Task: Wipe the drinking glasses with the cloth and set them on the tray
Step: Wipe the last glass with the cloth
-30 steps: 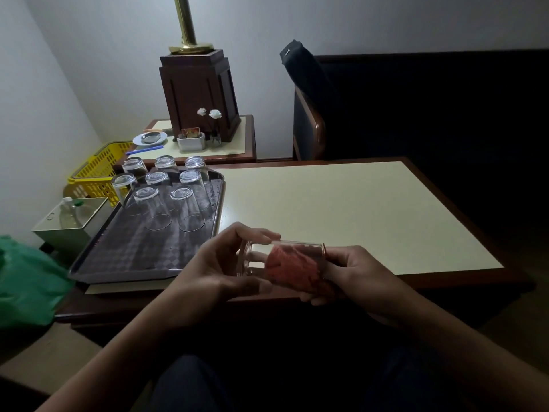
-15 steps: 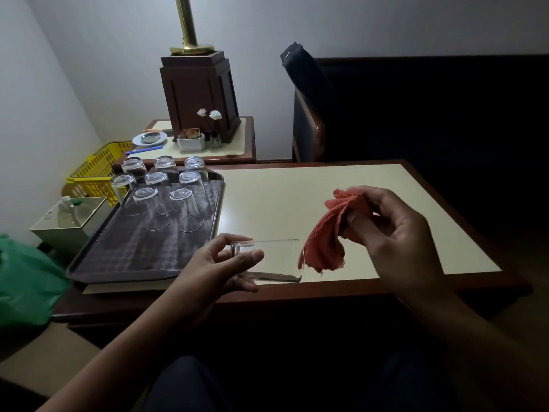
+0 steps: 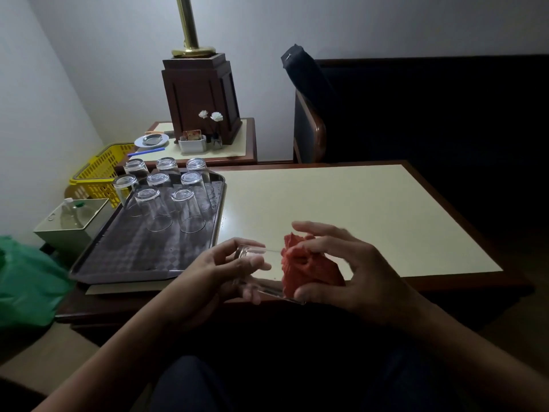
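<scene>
Left hand (image 3: 214, 272) has fingers and thumb curled round the base of a clear drinking glass (image 3: 271, 275), held on its side over the near edge of the table (image 3: 356, 209). Right hand (image 3: 356, 278) pinches a bunched red cloth (image 3: 306, 263) right at the glass's mouth, forefinger lifted free above it. Off to the left, eight upturned glasses (image 3: 187, 209) stand at the far end of the dark tray (image 3: 124, 257).
</scene>
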`<state>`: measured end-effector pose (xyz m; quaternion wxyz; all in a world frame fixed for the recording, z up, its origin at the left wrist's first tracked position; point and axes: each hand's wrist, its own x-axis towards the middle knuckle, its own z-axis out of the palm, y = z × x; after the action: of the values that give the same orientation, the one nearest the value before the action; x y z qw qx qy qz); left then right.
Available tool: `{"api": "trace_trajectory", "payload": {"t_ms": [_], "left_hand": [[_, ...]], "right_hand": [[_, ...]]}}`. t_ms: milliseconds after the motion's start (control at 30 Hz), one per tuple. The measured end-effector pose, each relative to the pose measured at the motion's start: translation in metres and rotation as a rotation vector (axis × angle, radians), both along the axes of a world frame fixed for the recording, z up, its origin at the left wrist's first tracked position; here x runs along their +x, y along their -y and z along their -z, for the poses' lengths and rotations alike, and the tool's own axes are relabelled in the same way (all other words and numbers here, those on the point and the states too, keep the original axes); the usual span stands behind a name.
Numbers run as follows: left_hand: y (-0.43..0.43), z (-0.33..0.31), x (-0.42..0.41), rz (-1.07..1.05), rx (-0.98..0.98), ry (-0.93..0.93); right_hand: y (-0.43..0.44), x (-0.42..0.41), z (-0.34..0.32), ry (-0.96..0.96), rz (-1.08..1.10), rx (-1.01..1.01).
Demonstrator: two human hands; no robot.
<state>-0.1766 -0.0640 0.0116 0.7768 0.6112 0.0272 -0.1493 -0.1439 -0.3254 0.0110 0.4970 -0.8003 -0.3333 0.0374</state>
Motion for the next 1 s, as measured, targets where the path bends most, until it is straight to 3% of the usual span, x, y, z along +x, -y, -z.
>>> {"api": "trace_trajectory", "payload": {"t_ms": [133, 200, 233, 367, 500, 600, 733, 800, 900, 1000], "left_hand": [[0.002, -0.004, -0.007, 0.139, 0.164, 0.270], [0.006, -0.003, -0.010, 0.216, 0.203, 0.341], [0.008, -0.002, -0.011, 0.227, 0.198, 0.349], [0.015, -0.004, -0.009, 0.092, 0.235, 0.342], [0.011, -0.003, -0.006, 0.026, 0.209, 0.255], [0.010, -0.001, -0.002, -0.039, 0.084, 0.114], [0.010, 0.006, 0.005, -0.090, 0.014, -0.081], [0.009, 0.007, 0.006, -0.055, 0.002, -0.151], [0.006, 0.003, 0.005, -0.026, -0.054, -0.092], [0.003, 0.000, 0.004, -0.043, -0.057, 0.029]], "right_hand": [[-0.015, 0.000, -0.002, -0.777, -0.019, 0.314], [-0.015, 0.003, 0.000, -1.083, -0.031, 0.294], [-0.013, 0.005, 0.001, -1.131, -0.033, 0.261], [-0.008, 0.005, -0.004, -0.881, 0.116, 0.116], [-0.004, 0.003, -0.011, -0.609, 0.023, 0.256], [0.001, -0.003, -0.017, -0.277, -0.091, 0.157], [-0.001, -0.006, -0.003, 0.385, -0.222, -0.209], [-0.008, -0.006, 0.005, 0.583, -0.267, -0.260], [-0.015, -0.005, 0.011, 0.587, -0.192, -0.111], [-0.013, -0.004, 0.014, 0.321, -0.041, 0.044]]}}
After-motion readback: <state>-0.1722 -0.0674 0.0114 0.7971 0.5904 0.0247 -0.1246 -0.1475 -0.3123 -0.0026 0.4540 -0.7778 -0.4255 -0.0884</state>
